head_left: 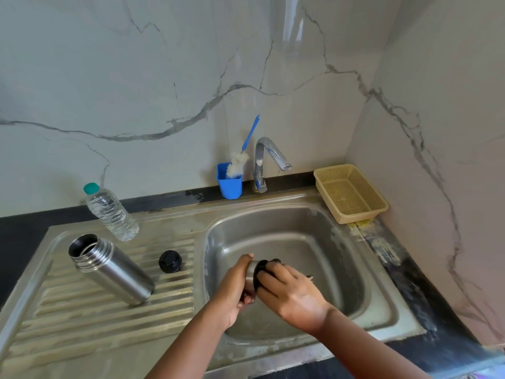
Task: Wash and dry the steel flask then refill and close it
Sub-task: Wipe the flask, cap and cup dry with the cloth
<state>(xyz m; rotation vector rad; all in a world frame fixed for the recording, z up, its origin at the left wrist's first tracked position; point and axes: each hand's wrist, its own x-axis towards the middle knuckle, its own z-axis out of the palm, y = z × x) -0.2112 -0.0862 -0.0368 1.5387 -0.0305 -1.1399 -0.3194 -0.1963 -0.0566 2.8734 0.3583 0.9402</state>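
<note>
Steel flask: the flask [110,268] stands open-mouthed on the ribbed drainboard [90,310], well to the left of both hands and touched by no finger.
Steel cup: the flask's cup [250,272] is held over the basin of the sink [314,236], on its side, its open end turned to the right.
Left hand: the left hand [232,291] curls round the cup from the left, thumb over its top edge, fingertips [247,300] tucked under its lower rim.
Right hand: the right hand [289,289] presses a dark scrubber [263,266] against the cup's open end; its fingers [276,272] are bent over the pad, which sits between them and the cup.
Under the right hand: something small and dark pokes out past the far side of the hand; what it is cannot be told.
Black cap: the cap [170,261] lies on the drainboard between the flask and the left hand, apart from both.
Water bottle: a clear bottle [109,212] with a green top stands behind the flask, far from the fingers.
Tap: the tap [266,162] rises beyond the hands at the back of the sink, its spout pointing right.
Brush: a blue-handled brush [240,160] stands in a blue holder [229,183] just left of the tap.
Basket: a cream plastic basket [351,192] sits at the sink's far right corner, well beyond the right hand.
Wall: pale veined marble [164,77] backs the counter.
</note>
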